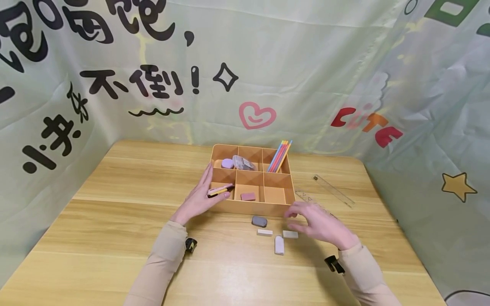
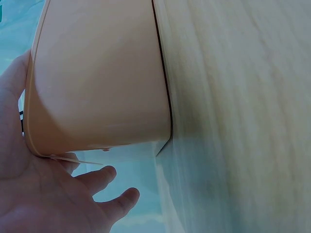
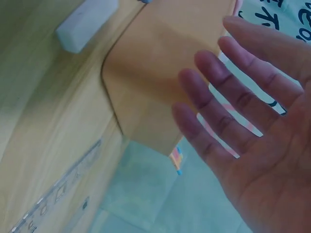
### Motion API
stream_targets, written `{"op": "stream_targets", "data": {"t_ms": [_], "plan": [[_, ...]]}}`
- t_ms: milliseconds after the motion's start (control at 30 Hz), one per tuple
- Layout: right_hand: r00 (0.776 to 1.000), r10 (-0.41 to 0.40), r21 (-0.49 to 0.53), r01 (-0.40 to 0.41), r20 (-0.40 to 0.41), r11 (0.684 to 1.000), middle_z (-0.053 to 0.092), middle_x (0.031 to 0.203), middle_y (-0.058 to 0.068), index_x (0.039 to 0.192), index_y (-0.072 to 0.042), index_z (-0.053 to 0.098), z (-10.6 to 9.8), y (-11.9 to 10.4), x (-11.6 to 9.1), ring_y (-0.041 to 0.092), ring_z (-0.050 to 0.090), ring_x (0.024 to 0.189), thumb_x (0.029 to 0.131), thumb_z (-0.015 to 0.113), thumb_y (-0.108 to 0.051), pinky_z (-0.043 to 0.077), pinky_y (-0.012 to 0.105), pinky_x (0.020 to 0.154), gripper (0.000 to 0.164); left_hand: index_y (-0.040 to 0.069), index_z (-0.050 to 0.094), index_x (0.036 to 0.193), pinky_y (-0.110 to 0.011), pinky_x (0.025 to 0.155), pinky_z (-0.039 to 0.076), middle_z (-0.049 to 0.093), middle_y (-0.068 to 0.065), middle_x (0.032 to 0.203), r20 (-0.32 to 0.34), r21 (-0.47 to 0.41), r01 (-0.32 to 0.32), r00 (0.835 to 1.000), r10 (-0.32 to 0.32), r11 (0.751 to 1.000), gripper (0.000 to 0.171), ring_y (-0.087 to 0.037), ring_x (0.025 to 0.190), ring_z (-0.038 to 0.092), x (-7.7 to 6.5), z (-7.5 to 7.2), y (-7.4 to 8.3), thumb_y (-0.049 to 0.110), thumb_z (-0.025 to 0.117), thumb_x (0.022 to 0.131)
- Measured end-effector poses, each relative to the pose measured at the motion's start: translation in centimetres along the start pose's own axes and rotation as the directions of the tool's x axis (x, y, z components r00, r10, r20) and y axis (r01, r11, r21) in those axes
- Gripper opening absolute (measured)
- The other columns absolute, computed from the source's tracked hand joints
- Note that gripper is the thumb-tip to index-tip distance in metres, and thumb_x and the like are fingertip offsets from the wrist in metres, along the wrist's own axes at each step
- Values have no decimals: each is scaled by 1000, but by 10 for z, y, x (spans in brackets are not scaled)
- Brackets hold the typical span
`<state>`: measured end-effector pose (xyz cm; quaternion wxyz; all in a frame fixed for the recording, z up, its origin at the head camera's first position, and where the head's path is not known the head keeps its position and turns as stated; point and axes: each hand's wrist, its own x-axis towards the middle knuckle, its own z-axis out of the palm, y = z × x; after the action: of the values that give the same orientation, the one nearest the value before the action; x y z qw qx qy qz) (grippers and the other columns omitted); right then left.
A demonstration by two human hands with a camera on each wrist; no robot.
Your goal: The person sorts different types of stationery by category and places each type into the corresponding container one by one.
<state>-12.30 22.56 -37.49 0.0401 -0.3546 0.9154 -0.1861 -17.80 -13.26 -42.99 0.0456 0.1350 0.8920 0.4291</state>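
An orange-tan divided organizer box (image 1: 250, 207) stands on the wooden table. My left hand (image 1: 199, 197) rests on its left side, fingers extended and thumb over the front-left compartment, where pens (image 1: 221, 190) lie. The left wrist view shows the hand's thumb by the rim and other fingers spread past the wall. Beside the front-right corner, my right hand (image 1: 319, 221) hovers with loosely bent fingers; nothing is in its palm in the right wrist view. Close to it lie a white block (image 1: 290, 234), another white block (image 1: 264, 232), a pale eraser-like piece (image 1: 279, 245) and a dark grey rounded piece (image 1: 259, 221).
The box's front-middle compartment holds a pink block (image 1: 248, 196). Behind are a purple round item (image 1: 227, 163), a clear case (image 1: 243, 162) and upright coloured pencils (image 1: 279, 157). Clear rulers (image 1: 334, 191) lie to the right. A printed cloth (image 1: 306, 76) hangs behind the table.
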Motion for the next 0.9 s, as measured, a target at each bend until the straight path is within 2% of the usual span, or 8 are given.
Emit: {"op": "stream_targets", "data": {"t_ms": [233, 467, 900], "plan": [[994, 3, 44, -8, 107, 999, 73, 105, 4, 107, -10, 73, 8, 4, -2, 23, 69, 96, 87, 76, -15, 60, 41, 86, 21, 30, -13, 160, -65, 122, 20, -16, 9, 169, 3, -1, 2, 1000, -2, 1000, 109, -41, 154, 19, 0, 0, 0, 59, 66, 90], [994, 13, -17, -11, 108, 1000, 73, 103, 5, 106, -6, 73, 16, 8, -3, 23, 70, 93, 84, 78, -13, 60, 36, 84, 24, 29, -14, 160, -64, 123, 20, -16, 8, 170, 8, 11, 7, 1000, -7, 1000, 109, -41, 155, 18, 1, 0, -1, 60, 64, 91], [984, 60, -69, -49, 168, 996, 71, 102, 6, 108, -3, 73, 28, 12, 3, 21, 68, 93, 82, 80, -12, 60, 38, 85, 29, 28, -13, 160, -63, 123, 22, -16, 8, 170, 6, 8, 0, 1000, 0, 1000, 109, -40, 155, 19, 0, 0, -1, 60, 64, 91]]}}
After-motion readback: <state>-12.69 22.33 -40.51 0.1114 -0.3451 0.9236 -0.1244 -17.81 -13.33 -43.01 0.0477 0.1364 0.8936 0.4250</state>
